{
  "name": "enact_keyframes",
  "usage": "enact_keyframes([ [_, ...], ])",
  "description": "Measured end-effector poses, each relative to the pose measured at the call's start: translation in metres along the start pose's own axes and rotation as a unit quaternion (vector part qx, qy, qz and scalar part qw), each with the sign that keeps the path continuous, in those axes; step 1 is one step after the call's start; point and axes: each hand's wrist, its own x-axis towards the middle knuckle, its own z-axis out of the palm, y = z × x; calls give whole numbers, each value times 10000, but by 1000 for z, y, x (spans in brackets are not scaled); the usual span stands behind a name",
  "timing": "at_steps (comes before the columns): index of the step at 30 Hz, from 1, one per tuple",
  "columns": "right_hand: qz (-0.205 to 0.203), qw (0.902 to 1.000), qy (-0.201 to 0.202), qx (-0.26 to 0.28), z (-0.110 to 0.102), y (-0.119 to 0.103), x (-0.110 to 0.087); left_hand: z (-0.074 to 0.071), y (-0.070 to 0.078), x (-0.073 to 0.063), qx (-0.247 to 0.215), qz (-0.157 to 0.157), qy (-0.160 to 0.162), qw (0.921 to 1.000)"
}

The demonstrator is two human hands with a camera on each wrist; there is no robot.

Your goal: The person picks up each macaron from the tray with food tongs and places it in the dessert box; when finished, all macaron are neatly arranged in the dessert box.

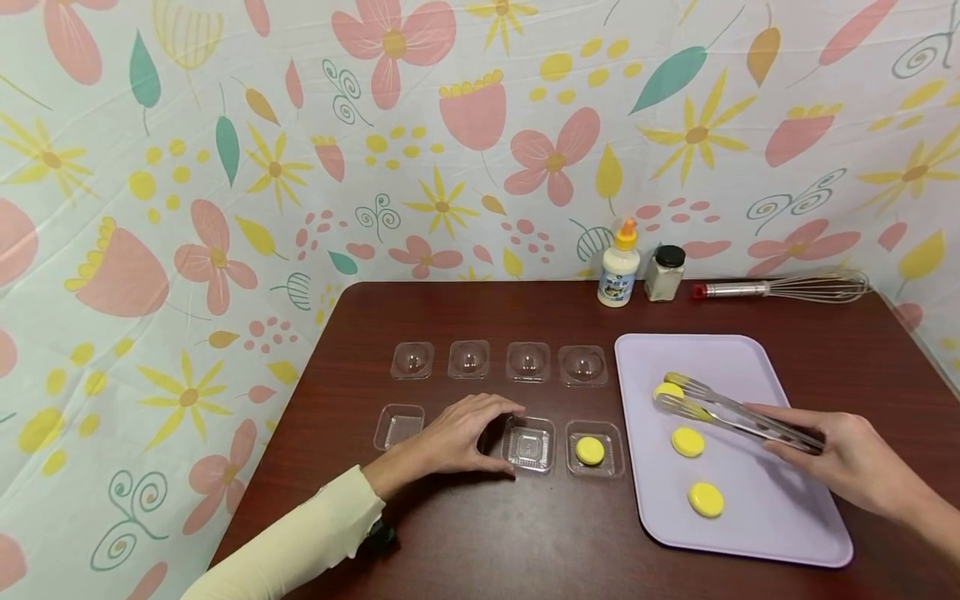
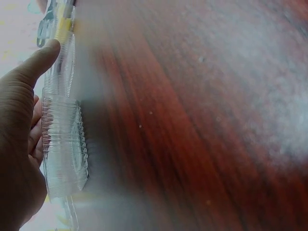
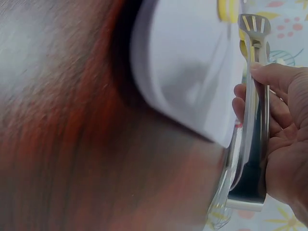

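My left hand [image 1: 467,437] is spread beside a small clear plastic box [image 1: 529,445], thumb and fingertips at its left side; whether they touch it I cannot tell. To the right, another clear box [image 1: 617,462] contains a yellow macaron-like disc [image 1: 590,451]. My right hand [image 1: 847,454] grips metal tongs [image 1: 776,427] over a lilac tray [image 1: 738,525]. The tongs' slotted ends lie on either side of a yellow disc [image 1: 667,391] on that tray; contact is unclear. Two more yellow discs [image 1: 687,442] rest there. In the right wrist view, thumb and fingers hold the tongs [image 3: 258,110].
Behind the boxes runs a row of several clear domed lids [image 1: 528,362]. Another clear box [image 1: 399,427] stands left of my left hand. Along the back are a glue bottle [image 1: 618,271], a black-capped jar [image 1: 665,273] and a whisk [image 1: 787,287].
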Motion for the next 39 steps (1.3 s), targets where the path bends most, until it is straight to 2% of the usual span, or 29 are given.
enact_keyframes([
  [9, -554, 9983, 104, 138, 4, -27, 13, 0, 0, 0, 7, -102, -61, 9999],
  [16, -978, 9944, -59, 407, 9, -56, 25, 0, 1, 0, 2, -116, -72, 9999],
  [26, -1131, 9898, -442, 752, 26, -95, 40, -1, 2, 0, -44, -164, -95, 9998],
  [39, -1081, 9809, -830, 1388, 63, -119, 53, -4, 4, 0, -60, -189, -125, 9997],
])
